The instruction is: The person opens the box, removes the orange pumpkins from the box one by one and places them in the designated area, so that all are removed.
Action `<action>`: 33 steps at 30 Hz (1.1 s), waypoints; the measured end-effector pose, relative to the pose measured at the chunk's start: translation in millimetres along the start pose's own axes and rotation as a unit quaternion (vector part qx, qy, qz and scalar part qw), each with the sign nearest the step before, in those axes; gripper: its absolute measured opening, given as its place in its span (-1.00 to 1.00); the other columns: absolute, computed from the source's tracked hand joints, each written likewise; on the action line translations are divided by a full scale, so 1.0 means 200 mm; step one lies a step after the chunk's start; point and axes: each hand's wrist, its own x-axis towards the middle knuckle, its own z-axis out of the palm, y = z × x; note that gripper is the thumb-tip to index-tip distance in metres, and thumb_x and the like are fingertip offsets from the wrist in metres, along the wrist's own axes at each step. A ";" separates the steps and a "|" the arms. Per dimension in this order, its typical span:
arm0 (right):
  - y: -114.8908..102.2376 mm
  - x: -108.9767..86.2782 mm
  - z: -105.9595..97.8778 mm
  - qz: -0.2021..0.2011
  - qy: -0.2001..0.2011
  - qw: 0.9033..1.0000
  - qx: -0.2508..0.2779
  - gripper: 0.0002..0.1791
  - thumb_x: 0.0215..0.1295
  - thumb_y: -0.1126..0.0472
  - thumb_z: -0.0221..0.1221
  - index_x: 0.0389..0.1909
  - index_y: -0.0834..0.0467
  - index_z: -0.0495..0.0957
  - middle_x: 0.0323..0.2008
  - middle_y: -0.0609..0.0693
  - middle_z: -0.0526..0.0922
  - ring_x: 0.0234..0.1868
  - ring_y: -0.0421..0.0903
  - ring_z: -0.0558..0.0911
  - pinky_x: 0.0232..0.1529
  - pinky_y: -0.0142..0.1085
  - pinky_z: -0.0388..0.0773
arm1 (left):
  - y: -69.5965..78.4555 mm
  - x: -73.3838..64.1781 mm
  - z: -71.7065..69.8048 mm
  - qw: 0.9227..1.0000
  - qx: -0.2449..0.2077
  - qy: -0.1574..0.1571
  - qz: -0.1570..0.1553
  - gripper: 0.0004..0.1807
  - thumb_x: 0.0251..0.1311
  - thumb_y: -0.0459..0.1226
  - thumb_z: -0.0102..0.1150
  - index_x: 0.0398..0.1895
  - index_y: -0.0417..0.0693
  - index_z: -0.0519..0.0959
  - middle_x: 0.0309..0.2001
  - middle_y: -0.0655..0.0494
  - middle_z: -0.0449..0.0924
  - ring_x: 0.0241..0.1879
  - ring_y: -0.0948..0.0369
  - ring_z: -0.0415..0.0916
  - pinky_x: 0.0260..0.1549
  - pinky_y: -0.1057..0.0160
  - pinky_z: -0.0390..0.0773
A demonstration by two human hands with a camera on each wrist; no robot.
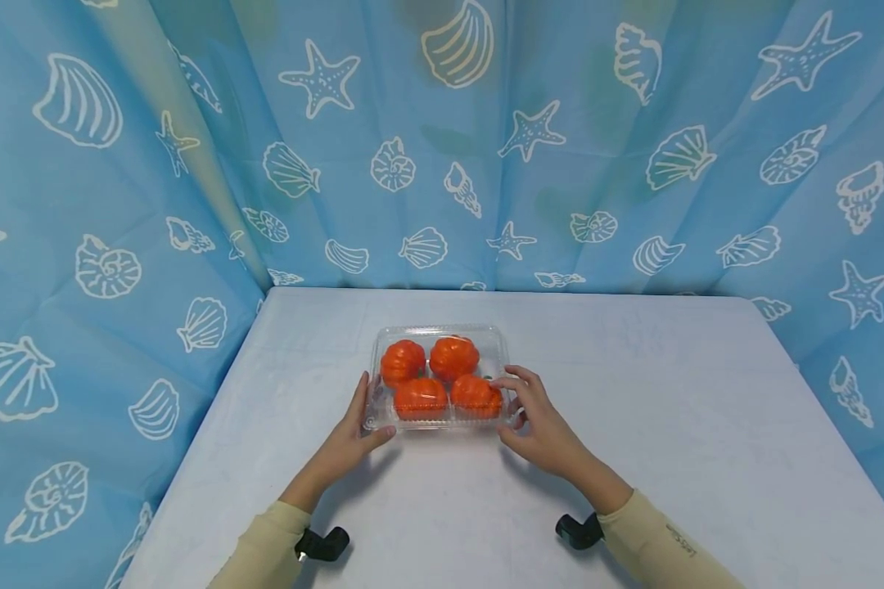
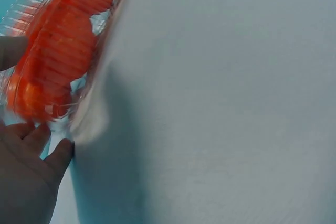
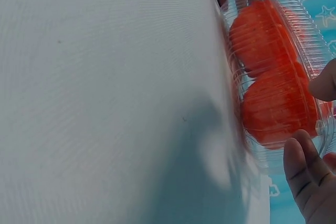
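Observation:
A clear plastic clamshell box (image 1: pixel 442 334) with several ribbed, orange-red, pumpkin-like pieces (image 1: pixel 454 357) inside is near the middle of the white table. My left hand (image 1: pixel 346 446) holds its front left corner, the fingers along the side and the thumb at the front edge. At the front right corner my right hand (image 1: pixel 541 429) grips the box with bent fingers, one fingertip over the lid. The left wrist view shows the pieces (image 2: pixel 58 45) close behind ridged plastic. In the right wrist view, fingertips of my right hand (image 3: pixel 315 182) touch the box's end.
White cloth covers the table (image 1: pixel 670 409). Blue curtains (image 1: pixel 412 123) with shell and starfish prints hang behind it and along its sides. Black wrist-worn devices (image 1: pixel 324 544) sit below both hands, by the beige sleeves (image 1: pixel 265 548).

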 end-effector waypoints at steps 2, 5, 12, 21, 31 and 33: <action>0.00 0.00 0.00 0.005 0.000 1.000 0.003 -0.32 0.21 0.34 0.36 0.32 -0.04 0.34 0.51 0.10 0.07 -0.17 -0.13 0.52 -0.14 -0.36 0.63 | 0.00 0.00 0.01 1.000 -0.019 -0.001 0.008 0.09 0.34 -0.20 0.21 0.66 -0.04 -0.37 0.65 -0.11 -0.38 0.61 -0.12 -0.41 0.48 -0.28 -0.22; -0.01 0.01 0.01 0.007 0.001 1.000 0.006 -0.33 0.22 0.32 0.35 0.31 -0.04 0.33 0.51 0.10 0.05 -0.17 -0.12 0.50 -0.16 -0.36 0.62 | 0.00 0.00 0.02 0.999 -0.046 0.000 0.022 0.05 0.36 -0.30 0.15 0.65 -0.08 -0.39 0.65 -0.13 -0.45 0.60 -0.11 -0.49 0.49 -0.26 -0.31; -0.01 0.02 0.02 0.011 0.009 1.000 0.006 -0.39 0.22 0.28 0.36 0.26 -0.04 0.38 0.52 0.12 0.03 -0.22 -0.12 0.47 -0.21 -0.35 0.60 | -0.01 0.00 0.03 0.997 -0.063 0.011 0.046 -0.04 0.41 -0.39 0.04 0.64 -0.16 -0.37 0.64 -0.19 -0.47 0.59 -0.14 -0.52 0.49 -0.26 -0.36; 0.00 0.02 0.03 0.010 0.018 1.000 0.012 -0.53 0.26 0.23 0.36 0.16 -0.08 0.49 0.52 0.12 0.05 -0.28 -0.12 0.46 -0.24 -0.28 0.58 | -0.01 -0.01 0.04 0.997 -0.060 0.025 0.051 -0.13 0.47 -0.39 -0.06 0.65 -0.16 -0.33 0.63 -0.21 -0.44 0.59 -0.16 -0.48 0.49 -0.26 -0.34; 0.00 0.02 0.05 -0.008 0.036 0.999 0.025 -0.60 0.30 0.24 0.34 0.13 -0.01 0.53 0.52 0.16 0.07 -0.28 -0.13 0.44 -0.22 -0.29 0.56 | -0.01 -0.01 0.06 0.994 -0.064 0.041 0.081 -0.17 0.47 -0.40 -0.07 0.63 -0.25 -0.27 0.62 -0.29 -0.38 0.58 -0.22 -0.44 0.47 -0.29 -0.32; 0.00 0.02 0.05 -0.007 0.039 0.999 0.027 -0.61 0.31 0.22 0.33 0.13 0.00 0.54 0.52 0.16 0.08 -0.26 -0.14 0.45 -0.20 -0.30 0.56 | 0.00 -0.01 0.06 0.993 -0.060 0.046 0.089 -0.18 0.46 -0.41 -0.06 0.62 -0.28 -0.26 0.61 -0.32 -0.35 0.58 -0.25 -0.42 0.47 -0.30 -0.30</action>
